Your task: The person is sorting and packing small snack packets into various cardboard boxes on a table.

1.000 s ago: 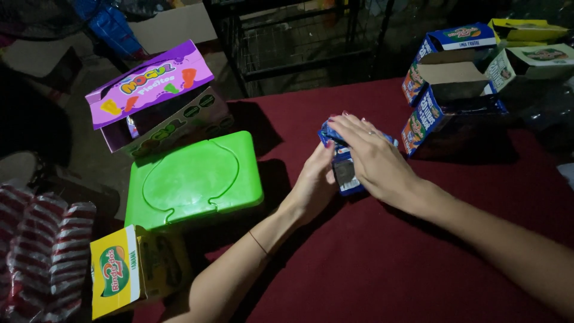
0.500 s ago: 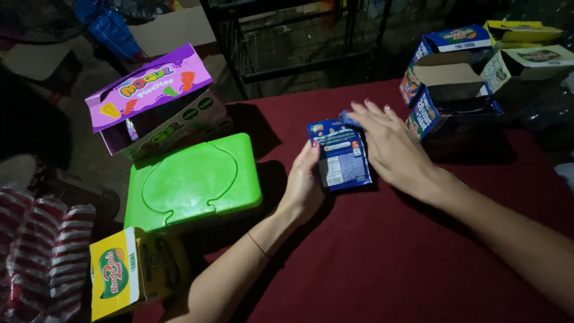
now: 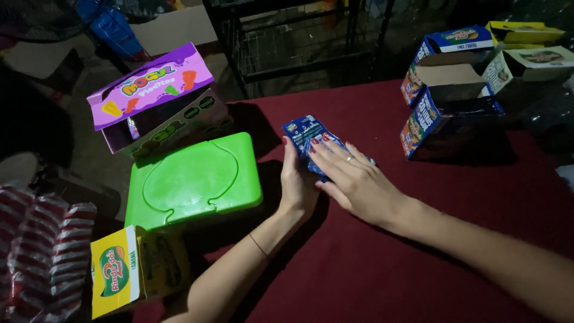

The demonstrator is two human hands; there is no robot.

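Blue snack packets (image 3: 303, 131) lie on the dark red tablecloth (image 3: 382, 263), partly hidden under my hands. My right hand (image 3: 353, 179) rests flat on top of them, fingers spread and pointing left. My left hand (image 3: 297, 182) stands on edge against their left side, fingers straight. Only the upper end of the packets shows past my fingertips.
A green plastic lidded box (image 3: 194, 182) sits just left of my hands. Behind it is an open purple candy box (image 3: 152, 98). A yellow carton (image 3: 119, 272) and red-striped packs (image 3: 45, 251) are at lower left. Open blue cartons (image 3: 445, 90) stand at upper right.
The packets were held up with their face showing half a second ago; now they are pressed down flat under my right hand, with my left hand against their side.
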